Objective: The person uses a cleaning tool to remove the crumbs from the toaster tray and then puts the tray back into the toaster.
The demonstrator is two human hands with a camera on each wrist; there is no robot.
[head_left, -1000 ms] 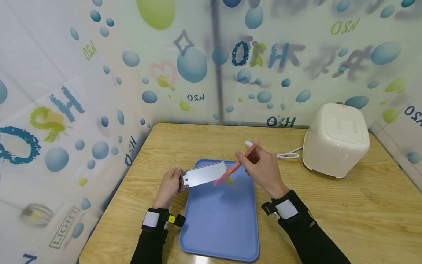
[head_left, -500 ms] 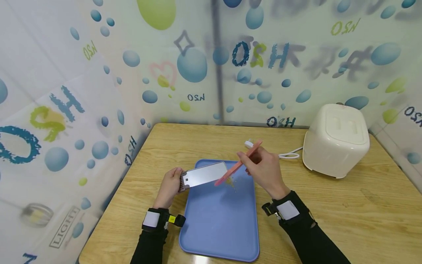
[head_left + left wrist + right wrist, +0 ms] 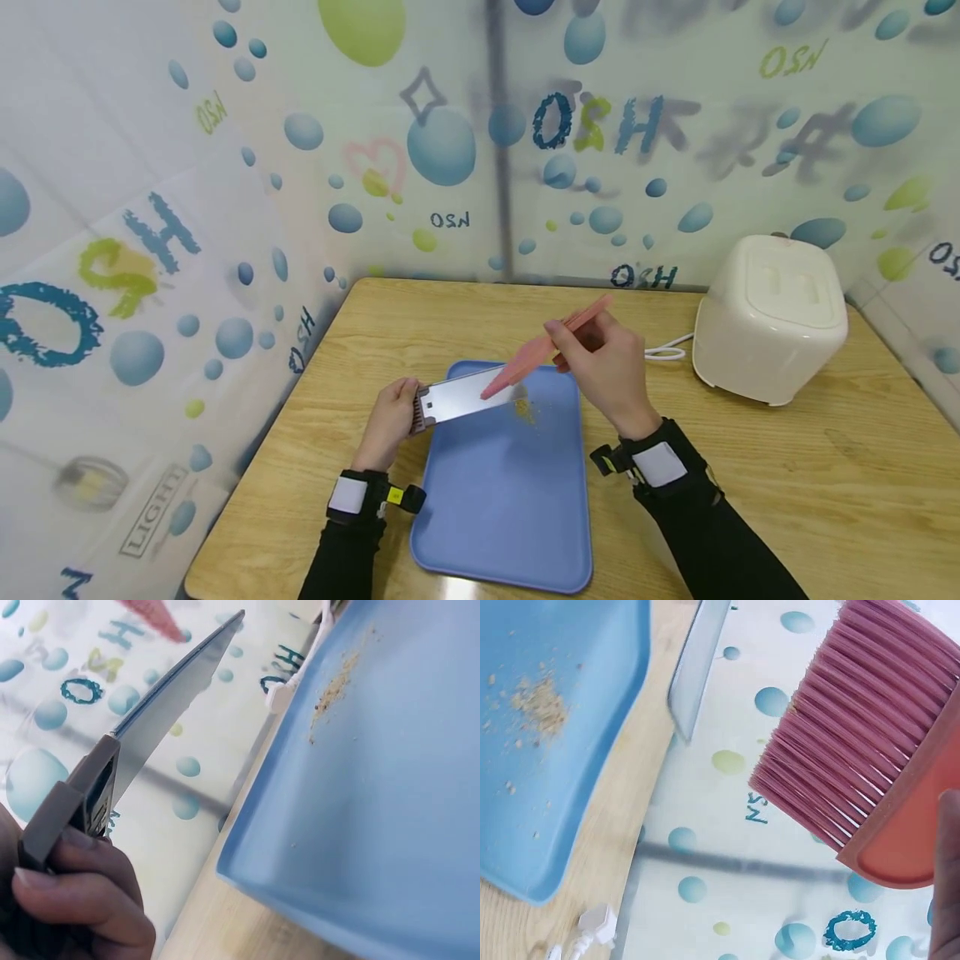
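My left hand (image 3: 387, 423) grips the brown slotted end of a flat metal crumb tray (image 3: 453, 397), raised at a tilt above the blue serving tray (image 3: 502, 517). Between my right thumb and fingers is a pink brush (image 3: 531, 354); the right hand (image 3: 611, 379) holds it over the crumb tray's free end. Its bristles (image 3: 855, 724) fan out in the right wrist view, apart from the metal edge there. Beneath, a small heap of tan crumbs (image 3: 523, 409) lies on the blue tray. In the left wrist view, curled fingers (image 3: 90, 900) wrap the crumb tray's end.
A cream toaster (image 3: 772, 317) stands at the table's right rear. Its white cord (image 3: 666, 353) lies beside it, and a white plug (image 3: 598, 924) is near the blue tray. A patterned curtain (image 3: 450, 167) closes off the back of the wooden table (image 3: 787, 492).
The brush has lifted and turned, so its broad side shows, and its tip has shifted left over the crumb tray. My right hand rose slightly; the left stayed nearly still.
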